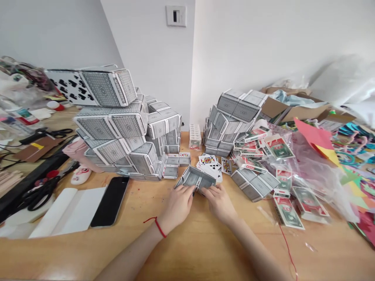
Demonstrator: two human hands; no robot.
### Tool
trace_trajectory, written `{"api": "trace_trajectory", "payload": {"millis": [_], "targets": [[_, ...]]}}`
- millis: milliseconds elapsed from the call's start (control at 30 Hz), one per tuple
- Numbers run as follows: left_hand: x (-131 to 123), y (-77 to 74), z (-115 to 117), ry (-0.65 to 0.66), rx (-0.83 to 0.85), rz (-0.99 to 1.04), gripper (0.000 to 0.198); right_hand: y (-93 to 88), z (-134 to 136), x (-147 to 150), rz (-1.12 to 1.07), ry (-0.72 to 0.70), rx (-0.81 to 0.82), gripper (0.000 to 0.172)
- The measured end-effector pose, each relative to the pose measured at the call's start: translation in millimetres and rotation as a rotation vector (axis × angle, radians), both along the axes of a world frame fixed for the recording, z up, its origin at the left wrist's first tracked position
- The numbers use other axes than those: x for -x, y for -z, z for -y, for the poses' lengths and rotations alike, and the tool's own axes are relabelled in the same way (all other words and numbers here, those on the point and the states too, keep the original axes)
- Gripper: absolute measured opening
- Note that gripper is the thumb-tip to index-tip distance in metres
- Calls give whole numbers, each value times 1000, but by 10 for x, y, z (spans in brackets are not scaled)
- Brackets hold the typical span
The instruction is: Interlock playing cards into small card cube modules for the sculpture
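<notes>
Both hands grip the near side of an open-topped box made of grey-backed playing cards (191, 177), low over the table. My left hand (179, 205), with a red string round the wrist, has its fingers bent over the box's near left wall. On the near right wall, my right hand (219, 201) has its fingers curled in the same way. The fingertips are partly hidden. Just behind the box lie loose playing cards (212, 168), some face up. To their left are small stacks of cards (170, 171).
Stacked card boxes rise on the left (125, 127) and right (231, 121). Near the right stack lie a joined card box (254, 183) and several red-green card packs (288, 210). A black phone (109, 201), scissors (43, 195) and a paper roll (55, 212) are at left.
</notes>
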State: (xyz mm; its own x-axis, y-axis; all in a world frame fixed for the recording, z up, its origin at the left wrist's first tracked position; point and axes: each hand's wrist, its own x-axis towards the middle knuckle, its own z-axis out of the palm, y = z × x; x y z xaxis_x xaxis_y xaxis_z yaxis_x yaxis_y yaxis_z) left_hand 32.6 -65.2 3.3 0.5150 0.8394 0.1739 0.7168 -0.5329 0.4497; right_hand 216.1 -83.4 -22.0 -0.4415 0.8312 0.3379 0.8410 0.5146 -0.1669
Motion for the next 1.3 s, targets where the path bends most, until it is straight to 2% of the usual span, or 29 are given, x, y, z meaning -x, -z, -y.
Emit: {"api": "trace_trajectory", "payload": {"millis": [267, 533, 700, 900, 967, 1067, 1167, 1300], "targets": [[-16, 16, -24, -16, 27, 6, 37, 58, -23, 124, 92, 97, 59, 12], [11, 17, -40, 1, 65, 45, 36, 52, -28, 198, 58, 156, 98, 14], [-9, 32, -30, -9, 52, 73, 32, 37, -6, 312, 33, 246, 131, 15], [-89, 77, -33, -24, -17, -56, 16, 50, 56, 334, -20, 247, 157, 20], [-103, 70, -51, -27, -34, -102, 15, 18, 62, 305, -17, 226, 183, 22], [-74, 12, -81, 13, -40, -67, 15, -80, 52, 259, 16, 208, 244, 23], [14, -56, -76, 43, -83, 9, 19, -203, 37, 232, 65, 268, 314, 20], [148, -9, -37, 97, -116, 36, 15, -325, 8, 240, 131, 289, 381, 20]]}}
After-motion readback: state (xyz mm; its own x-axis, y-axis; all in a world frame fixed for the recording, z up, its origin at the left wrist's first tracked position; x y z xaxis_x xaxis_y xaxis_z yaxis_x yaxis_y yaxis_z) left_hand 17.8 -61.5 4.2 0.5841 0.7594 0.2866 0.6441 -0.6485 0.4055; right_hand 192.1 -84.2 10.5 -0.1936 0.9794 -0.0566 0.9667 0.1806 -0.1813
